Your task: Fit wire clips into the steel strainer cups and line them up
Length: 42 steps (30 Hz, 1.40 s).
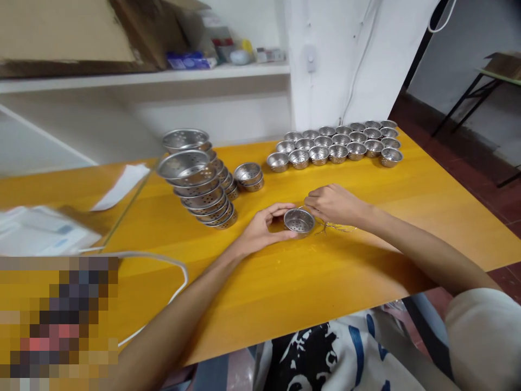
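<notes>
A yellow-orange table (pixel 285 293) fills the view, backed by a white wall with a shelf (pixel 142 79) carrying a cardboard box (pixel 65 32) and small clutter. The left hand (pixel 264 228) curls around a small perforated metal cup (pixel 299 221) resting on the table at centre, fingers cupping its left side. The right hand (pixel 331 203) pinches at the cup's far rim, beside thin wire pieces (pixel 336 228). A leaning stack of perforated cups (pixel 199 179) stands to the left; rows of single cups (pixel 337 144) line the far edge. Dark red floor (pixel 459 157) lies to the right
</notes>
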Each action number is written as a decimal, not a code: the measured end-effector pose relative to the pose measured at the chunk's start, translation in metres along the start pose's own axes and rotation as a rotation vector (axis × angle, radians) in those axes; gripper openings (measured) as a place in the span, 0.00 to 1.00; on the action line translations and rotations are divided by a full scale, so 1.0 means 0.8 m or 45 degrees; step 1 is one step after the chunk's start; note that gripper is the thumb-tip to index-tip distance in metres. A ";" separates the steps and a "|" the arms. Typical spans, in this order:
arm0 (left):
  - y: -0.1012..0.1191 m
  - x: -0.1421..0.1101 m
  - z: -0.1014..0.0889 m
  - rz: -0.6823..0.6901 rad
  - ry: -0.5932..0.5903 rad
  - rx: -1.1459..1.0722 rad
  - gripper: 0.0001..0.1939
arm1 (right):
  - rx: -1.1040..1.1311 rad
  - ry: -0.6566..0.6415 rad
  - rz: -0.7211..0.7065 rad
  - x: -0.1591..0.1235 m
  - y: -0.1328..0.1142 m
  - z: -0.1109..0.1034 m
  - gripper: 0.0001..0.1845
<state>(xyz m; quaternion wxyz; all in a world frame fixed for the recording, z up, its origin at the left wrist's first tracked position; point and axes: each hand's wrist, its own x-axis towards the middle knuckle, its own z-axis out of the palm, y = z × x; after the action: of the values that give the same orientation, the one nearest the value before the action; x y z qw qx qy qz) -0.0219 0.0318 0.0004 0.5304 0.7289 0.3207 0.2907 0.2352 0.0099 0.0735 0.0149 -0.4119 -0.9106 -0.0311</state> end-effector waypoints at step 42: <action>0.007 -0.008 -0.006 0.023 -0.129 0.126 0.39 | -0.156 -0.021 -0.118 0.002 -0.020 0.003 0.12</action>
<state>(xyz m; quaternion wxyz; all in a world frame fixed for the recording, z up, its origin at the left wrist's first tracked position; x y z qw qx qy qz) -0.0291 0.0283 0.0063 0.5065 0.7709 0.3009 0.2420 0.2223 0.0012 0.0701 -0.0194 -0.3697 -0.9252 -0.0839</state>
